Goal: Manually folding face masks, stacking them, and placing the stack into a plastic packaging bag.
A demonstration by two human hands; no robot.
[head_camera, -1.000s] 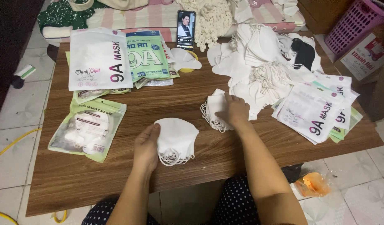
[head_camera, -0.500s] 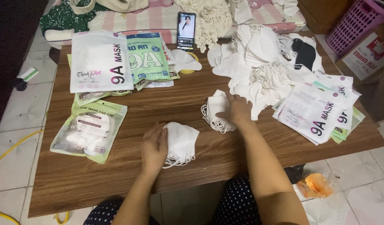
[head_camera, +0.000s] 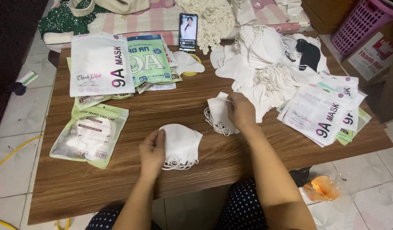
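My left hand [head_camera: 151, 149] rests on the left edge of a small stack of white cloth masks [head_camera: 182, 144] lying on the brown wooden table [head_camera: 132, 179], thumb and fingers pinching its rim. My right hand [head_camera: 240, 110] presses on a second folded stack of white masks [head_camera: 218, 114] with loose ear loops, fingertips pinching its top corner. A big loose heap of white masks [head_camera: 264, 64] lies just beyond the right hand.
Mask packets are stacked at the right [head_camera: 322, 113] and at the back left [head_camera: 98, 64], with a filled green packet [head_camera: 92, 136] at the left. A phone [head_camera: 188, 26] stands upright at the back. A pink basket [head_camera: 362, 25] stands at the far right.
The left hand has slid a little right with its mask stack. The right hand stays on the second stack, now pinching its top corner.
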